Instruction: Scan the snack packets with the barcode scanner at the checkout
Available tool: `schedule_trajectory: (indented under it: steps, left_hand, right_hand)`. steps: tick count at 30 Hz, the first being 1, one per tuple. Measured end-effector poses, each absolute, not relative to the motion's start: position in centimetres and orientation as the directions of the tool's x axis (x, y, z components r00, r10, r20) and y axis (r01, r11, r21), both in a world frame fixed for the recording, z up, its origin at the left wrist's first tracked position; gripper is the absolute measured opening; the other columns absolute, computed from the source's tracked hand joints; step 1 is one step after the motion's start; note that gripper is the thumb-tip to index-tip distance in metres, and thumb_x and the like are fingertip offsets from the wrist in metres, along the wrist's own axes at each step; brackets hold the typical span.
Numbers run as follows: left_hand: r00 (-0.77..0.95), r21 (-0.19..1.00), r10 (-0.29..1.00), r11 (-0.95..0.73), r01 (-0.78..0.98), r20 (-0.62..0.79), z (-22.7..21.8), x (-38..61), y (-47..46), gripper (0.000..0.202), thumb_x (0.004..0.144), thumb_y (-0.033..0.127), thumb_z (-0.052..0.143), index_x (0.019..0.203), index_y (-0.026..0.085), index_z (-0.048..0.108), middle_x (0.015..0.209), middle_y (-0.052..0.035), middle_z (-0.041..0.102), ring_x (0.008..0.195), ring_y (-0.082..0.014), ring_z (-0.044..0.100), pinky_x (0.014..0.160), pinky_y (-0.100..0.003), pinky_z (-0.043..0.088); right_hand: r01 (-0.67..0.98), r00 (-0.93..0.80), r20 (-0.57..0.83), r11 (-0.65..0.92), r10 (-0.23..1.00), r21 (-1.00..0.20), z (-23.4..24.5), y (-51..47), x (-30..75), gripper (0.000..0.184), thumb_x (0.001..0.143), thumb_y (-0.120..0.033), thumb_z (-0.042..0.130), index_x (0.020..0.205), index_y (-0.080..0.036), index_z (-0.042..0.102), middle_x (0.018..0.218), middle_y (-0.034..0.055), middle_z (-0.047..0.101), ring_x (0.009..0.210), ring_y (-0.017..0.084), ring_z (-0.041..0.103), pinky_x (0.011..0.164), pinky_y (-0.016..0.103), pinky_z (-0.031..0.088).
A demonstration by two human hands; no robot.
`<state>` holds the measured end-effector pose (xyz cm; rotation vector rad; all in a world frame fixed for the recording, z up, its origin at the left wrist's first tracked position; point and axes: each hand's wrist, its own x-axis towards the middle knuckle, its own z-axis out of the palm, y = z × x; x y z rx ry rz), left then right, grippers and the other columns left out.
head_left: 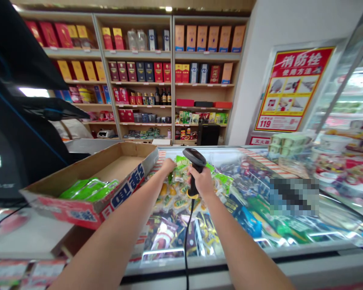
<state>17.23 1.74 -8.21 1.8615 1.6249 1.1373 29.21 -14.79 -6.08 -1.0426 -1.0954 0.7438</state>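
Two bare hands are reaching forward over a long, pale freezer (305, 266) with a clear glass top. Farthest left, a bulky black plastic machine (21, 133) is towering over the counter. Beside it, a shallow, open cardboard box (78, 212) with red, lettered walls is holding flat, shiny bright-green plastic packets (90, 189). Just right of the box, the left hand (168, 165) is curling its fingers at the far edge of a pile of clear-and-green plastic packets (172, 201) with yellowish contents, which are lying on the glass. Whether it is gripping one, I cannot tell. Next to it, the right hand (203, 182) is closing firmly around the handle of a black handheld scanner (195, 156) with a yellow-trimmed base; the scanner is standing roughly upright above the pile, and a thin black cable (186, 241) is hanging from it toward the near edge. Behind, tall wooden shelves (139, 55) are displaying coloured boxes and bottles. Farther right, a stack of pale green cartons (287, 145) is sitting on the freezer near white-lidded round tubs (329, 161), below a framed red-and-yellow poster (295, 90).
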Motion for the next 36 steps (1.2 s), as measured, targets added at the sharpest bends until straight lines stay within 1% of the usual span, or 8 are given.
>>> schedule_trajectory:
  steps: [3,6,12,14,16,18,21,36]
  left_hand:
    - [-0.139,0.854,0.956,-0.160,0.495,0.260,-6.8,16.0,1.3,0.004,0.070,0.016,0.059,0.067,0.017,0.056,0.066,-0.0077,0.064,0.075,-0.0223,0.064,0.066,-0.029,0.045]
    - [-0.168,0.935,0.964,-0.141,0.325,0.204,-5.0,14.4,-0.3,0.007,0.079,0.014,0.049,0.075,0.017,0.053,0.061,-0.0014,0.055,0.060,-0.0144,0.056,0.056,-0.024,0.042]
    - [0.183,0.996,0.982,0.057,-0.066,-0.044,-4.3,10.0,-6.8,0.016,0.083,0.005,0.044,0.072,0.015,0.050,0.052,0.0055,0.034,0.038,-0.0036,0.031,0.037,-0.013,0.025]
    - [0.432,0.891,0.887,0.322,-0.321,-0.164,-5.1,8.8,-8.5,0.018,0.085,0.002,0.041,0.076,0.014,0.051,0.052,0.0065,0.031,0.035,-0.0018,0.028,0.033,-0.009,0.021]
    - [0.622,0.680,0.756,0.567,-0.465,-0.205,-5.9,8.0,-9.5,0.019,0.087,0.002,0.036,0.080,0.014,0.050,0.050,0.0073,0.030,0.033,-0.0009,0.029,0.031,-0.006,0.020]
    - [0.682,0.556,0.700,0.660,-0.505,-0.212,-6.4,7.7,-9.9,0.019,0.090,0.005,0.034,0.082,0.013,0.050,0.049,0.0077,0.031,0.031,-0.0007,0.031,0.030,-0.006,0.021]
    - [0.704,0.495,0.676,0.699,-0.516,-0.219,-6.5,7.7,-9.9,0.021,0.092,0.007,0.032,0.085,0.013,0.051,0.048,0.0077,0.032,0.029,-0.0014,0.032,0.029,-0.006,0.022]
    - [0.761,0.580,0.591,0.730,-0.362,-0.270,-6.1,8.0,-10.2,0.020,0.092,0.012,0.035,0.079,0.011,0.050,0.048,0.0070,0.030,0.031,0.0000,0.026,0.030,-0.005,0.018]
  right_hand:
    - [0.047,0.300,0.361,0.364,0.883,-0.930,-6.4,-14.6,29.2,0.028,0.070,-0.043,0.064,0.059,-0.019,0.056,0.044,0.0002,0.054,0.035,0.016,0.053,0.038,0.027,0.043]
    - [0.051,0.293,0.379,0.381,0.878,-0.923,-6.5,-14.6,29.2,0.028,0.070,-0.043,0.065,0.059,-0.019,0.057,0.044,0.0000,0.054,0.035,0.015,0.053,0.037,0.026,0.042]
    - [-0.056,0.047,0.397,0.400,0.916,-0.915,-5.6,-15.8,29.0,0.024,0.069,-0.041,0.066,0.068,-0.017,0.060,0.053,0.0001,0.060,0.037,0.013,0.054,0.039,0.024,0.043]
    - [-0.084,-0.088,0.389,0.382,0.917,-0.920,-5.5,-16.2,29.0,0.024,0.067,-0.039,0.068,0.071,-0.017,0.060,0.058,0.0005,0.062,0.038,0.013,0.055,0.039,0.024,0.043]
    - [-0.070,-0.186,0.366,0.359,0.912,-0.931,-5.5,-16.5,28.9,0.024,0.066,-0.038,0.069,0.069,-0.017,0.059,0.058,0.0004,0.062,0.038,0.012,0.055,0.040,0.024,0.043]
    - [-0.027,-0.230,0.348,0.352,0.909,-0.936,-5.5,-16.6,29.0,0.024,0.066,-0.037,0.069,0.068,-0.016,0.059,0.055,-0.0002,0.060,0.038,0.012,0.054,0.040,0.023,0.042]
    - [0.013,-0.232,0.362,0.375,0.903,-0.927,-5.5,-16.5,29.2,0.023,0.067,-0.037,0.069,0.069,-0.016,0.059,0.054,-0.0009,0.059,0.038,0.012,0.055,0.041,0.023,0.042]
    - [0.085,-0.261,0.410,0.444,0.874,-0.892,-6.1,-15.7,30.5,0.027,0.075,-0.040,0.067,0.065,-0.016,0.058,0.051,-0.0006,0.057,0.039,0.013,0.055,0.043,0.024,0.044]
